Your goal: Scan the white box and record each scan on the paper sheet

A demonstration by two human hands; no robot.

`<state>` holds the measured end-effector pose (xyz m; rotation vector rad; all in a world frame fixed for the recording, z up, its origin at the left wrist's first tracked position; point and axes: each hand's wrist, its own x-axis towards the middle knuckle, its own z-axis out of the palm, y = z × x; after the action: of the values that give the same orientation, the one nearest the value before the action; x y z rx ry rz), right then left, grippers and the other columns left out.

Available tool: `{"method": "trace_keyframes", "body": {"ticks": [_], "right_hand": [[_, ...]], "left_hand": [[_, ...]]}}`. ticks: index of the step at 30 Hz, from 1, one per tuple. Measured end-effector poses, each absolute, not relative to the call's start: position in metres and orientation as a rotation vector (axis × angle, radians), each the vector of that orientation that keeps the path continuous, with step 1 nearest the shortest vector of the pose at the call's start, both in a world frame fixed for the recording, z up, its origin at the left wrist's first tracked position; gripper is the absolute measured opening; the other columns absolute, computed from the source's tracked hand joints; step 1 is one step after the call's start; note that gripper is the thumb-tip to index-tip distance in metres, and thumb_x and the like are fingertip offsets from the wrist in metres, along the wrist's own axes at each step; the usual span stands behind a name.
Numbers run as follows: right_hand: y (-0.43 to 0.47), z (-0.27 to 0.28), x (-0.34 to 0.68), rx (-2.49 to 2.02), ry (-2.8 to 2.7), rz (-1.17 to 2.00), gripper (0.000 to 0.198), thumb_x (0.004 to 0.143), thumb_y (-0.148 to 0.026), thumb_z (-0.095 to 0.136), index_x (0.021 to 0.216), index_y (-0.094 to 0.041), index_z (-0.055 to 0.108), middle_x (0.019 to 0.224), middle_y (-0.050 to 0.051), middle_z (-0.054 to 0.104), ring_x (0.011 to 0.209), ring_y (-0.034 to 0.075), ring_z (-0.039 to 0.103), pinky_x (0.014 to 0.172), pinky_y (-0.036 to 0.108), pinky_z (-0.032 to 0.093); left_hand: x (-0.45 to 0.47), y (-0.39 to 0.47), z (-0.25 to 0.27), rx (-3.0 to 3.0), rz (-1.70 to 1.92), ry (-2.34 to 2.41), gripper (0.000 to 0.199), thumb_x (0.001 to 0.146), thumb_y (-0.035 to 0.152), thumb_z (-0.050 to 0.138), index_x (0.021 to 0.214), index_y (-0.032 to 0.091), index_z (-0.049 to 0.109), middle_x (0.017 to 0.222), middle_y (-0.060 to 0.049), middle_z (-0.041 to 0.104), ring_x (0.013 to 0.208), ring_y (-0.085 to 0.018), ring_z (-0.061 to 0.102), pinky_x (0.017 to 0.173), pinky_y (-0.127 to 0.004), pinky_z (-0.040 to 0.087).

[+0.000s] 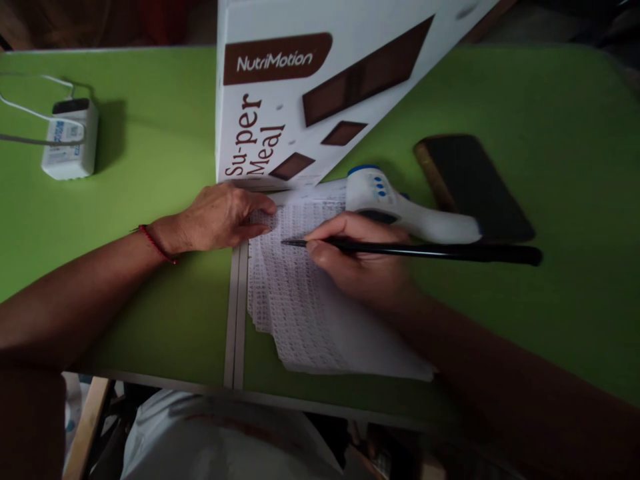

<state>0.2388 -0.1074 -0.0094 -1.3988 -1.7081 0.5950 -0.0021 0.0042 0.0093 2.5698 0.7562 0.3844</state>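
Note:
Sheets of paper [305, 320] covered in dense rows of small marks lie fanned out on the green table. My right hand [363, 257] grips a long black pen [450, 252]. Its pointed tip is over the written rows near the sheets' upper part; whether it touches the paper, I cannot tell. Across from it, my left hand [230, 217] rests at the sheets' left edge. Its thumb and forefinger are stretched out and apart on the paper, with nothing between them. A red cord bracelet [156, 244] circles the left wrist.
A tall white printed box [280, 140] stands just beyond the sheets. Right of it lie a white-and-blue handheld thermometer [435, 223] and a dark phone [480, 180]. At the far left stands a white power adapter [70, 157] with cables. A seam strip [236, 320] crosses the table [150, 327].

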Motion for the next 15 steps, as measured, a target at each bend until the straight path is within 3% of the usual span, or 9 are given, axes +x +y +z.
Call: {"method": "trace_keyframes", "body": {"ticks": [8, 15], "right_hand": [[-0.1051, -0.0047, 0.2338, -1.326, -1.674, 0.491, 0.01, 0.077, -0.022, 0.068, 0.072, -0.029, 0.07, 0.054, -0.005, 0.064, 0.046, 0.015, 0.055, 0.048, 0.031, 0.047], [-0.1064, -0.0039, 0.2321, -1.363, -1.659, 0.535, 0.011, 0.076, -0.025, 0.066, 0.067, -0.031, 0.068, 0.053, -0.004, 0.064, 0.046, 0.016, 0.055, 0.047, 0.032, 0.048]], "left_hand": [[-0.0017, 0.0039, 0.0094, 2.586, 0.362, 0.761, 0.028, 0.108, 0.046, 0.066, 0.121, 0.027, 0.082, 0.098, -0.002, 0.087, 0.099, -0.026, 0.083, 0.086, -0.036, 0.067], [-0.0017, 0.004, 0.0101, 2.581, 0.376, 0.755, 0.029, 0.106, 0.048, 0.069, 0.12, 0.027, 0.083, 0.097, -0.003, 0.088, 0.097, -0.026, 0.083, 0.079, -0.035, 0.066]]}}
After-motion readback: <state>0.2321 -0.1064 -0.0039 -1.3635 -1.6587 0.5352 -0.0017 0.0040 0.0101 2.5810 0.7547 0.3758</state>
